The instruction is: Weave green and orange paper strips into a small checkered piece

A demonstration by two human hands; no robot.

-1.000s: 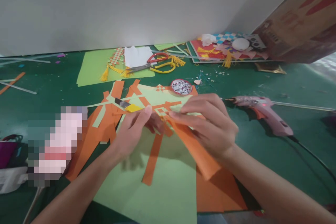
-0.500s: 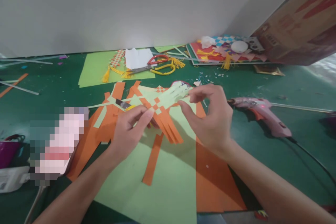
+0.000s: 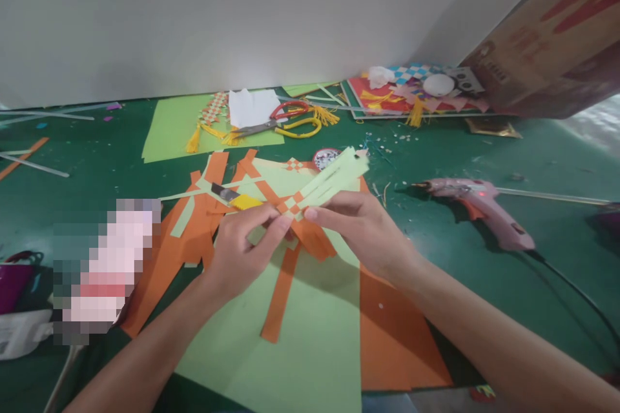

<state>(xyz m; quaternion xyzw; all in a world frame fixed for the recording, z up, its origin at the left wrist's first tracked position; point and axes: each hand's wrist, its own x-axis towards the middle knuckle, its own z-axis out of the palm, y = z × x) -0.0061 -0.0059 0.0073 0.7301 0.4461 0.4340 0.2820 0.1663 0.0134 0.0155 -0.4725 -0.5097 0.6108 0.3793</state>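
Observation:
Between my two hands is a woven paper piece (image 3: pixel 293 204), an orange and pale green checkered patch with loose strips. Its green strips point up and right, its orange ones down and right. My left hand (image 3: pixel 249 242) pinches the lower left corner of the checkered part. On the right side of the weave, my right hand (image 3: pixel 371 235) closes thumb and fingers at the base of the green strips. A yellow utility knife (image 3: pixel 242 200) lies just behind my left fingers. Beneath are a green sheet (image 3: pixel 310 335) and an orange sheet (image 3: pixel 397 335).
At the right lies a pink glue gun (image 3: pixel 484 200) with its cord. Scissors (image 3: pixel 295 119) and yellow tassels rest at the back. A blurred-out phone (image 3: pixel 109 271) is at the left, near orange paper scraps (image 3: pixel 194 226). A round container (image 3: pixel 325 158) sits behind the weave.
My right hand has moved left and down, from hovering open beside the green strips to gripping the weave. The green strips now lie closer together, and the round container shows more.

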